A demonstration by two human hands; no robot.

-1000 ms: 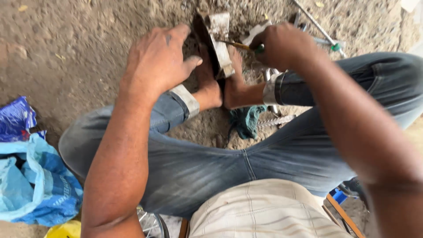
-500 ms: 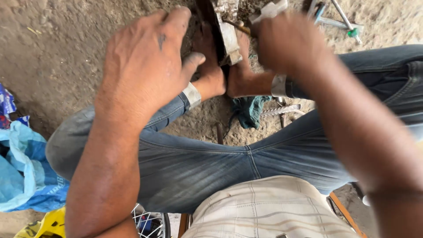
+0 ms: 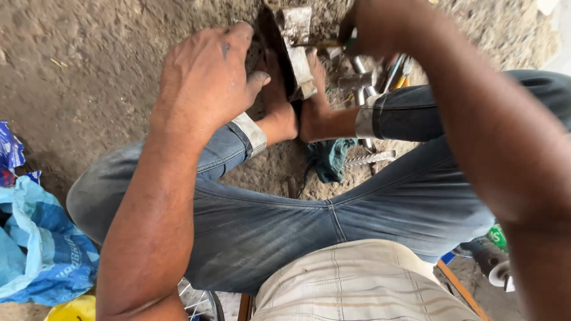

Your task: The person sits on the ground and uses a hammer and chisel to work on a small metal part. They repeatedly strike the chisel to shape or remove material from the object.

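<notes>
I sit on dirt ground with both bare feet (image 3: 285, 116) clamping an upright grey metal block (image 3: 297, 44) with a dark flat plate (image 3: 269, 35) on its left side. My left hand (image 3: 205, 83) lies over the plate, fingers curled on its top edge and thumb pointing toward my left foot. At the top of the view, my right hand (image 3: 380, 27) is closed on a slim tool with a yellowish shaft (image 3: 318, 43), and the tip touches the block. The hand hides the tool's handle.
A hammer (image 3: 357, 80) and other hand tools (image 3: 398, 71) lie beyond my right ankle. A green rag (image 3: 330, 157) and a spiral drill bit (image 3: 369, 159) lie between my legs. A blue plastic bag (image 3: 35, 249) and a yellow object (image 3: 71, 309) sit at the left.
The view has drawn closer and tipped down, so both hands and the block sit higher in frame. Both hands hold the same grips, the tool still on the block.
</notes>
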